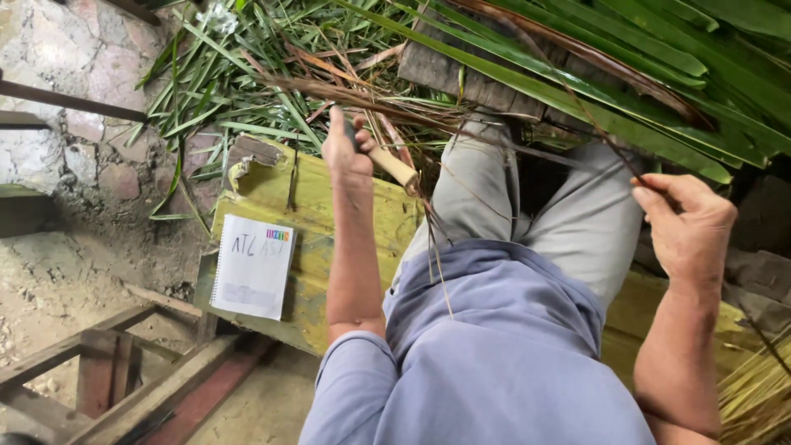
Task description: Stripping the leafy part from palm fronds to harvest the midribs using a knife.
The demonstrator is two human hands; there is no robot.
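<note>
You sat on a yellow-green wooden bench above a dirt floor, with a rough stone wall off its far left end and dark timber framing below its near left corner. A heap of long green palm leaves lay across the far side, spilling over your knees in grey trousers.

In the head view, your left hand was up over the far edge of the bench, fingers clenched around a knife with a pale wooden handle; the handle stuck out of the fist toward your lap, and the blade was hidden behind the hand. A brown dried leaf rib ran just beyond that fist, crossing the green leaves from left to right.

Your right hand was out past your right knee, thumb and fingers pinched on a thin dark leaf strip that stretched up and leftward toward the heap. A few fine fibres hung from near the knife down over your blue shirt.

A white spiral notebook lay flat on the bench's left end, near its front edge. A bundle of yellow straw-like strips lay at the bench's right end, beside your right forearm.
</note>
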